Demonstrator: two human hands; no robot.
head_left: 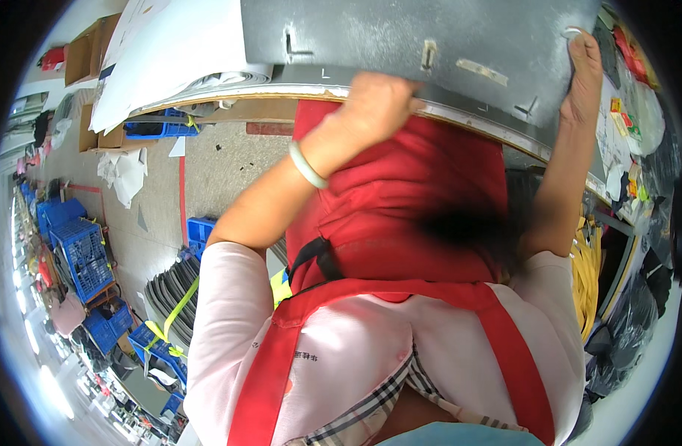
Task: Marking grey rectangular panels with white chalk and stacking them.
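A dark grey board (356,33) lies across the worktable, with several slots, L-shaped cuts and strips of beige tape on it. White dust marks smear its surface. My left hand (380,104), with a pale bangle (307,165) at the wrist, is closed at the board's near edge. Its fingertips are hidden, so I cannot make out what they hold. At the board's right edge my right hand (583,73) is closed, fingers curled on the edge. A small pale, curved piece (571,32) shows beside its fingertips.
White sheets (170,52) and a grey roll (229,78) lie left of the board. Blue crates (81,253) and a stack of dark curved sheets (174,297) stand on the left floor. Yellow strips (586,275) hang at right, near black plastic bags (623,342). A red apron (408,193) covers my front.
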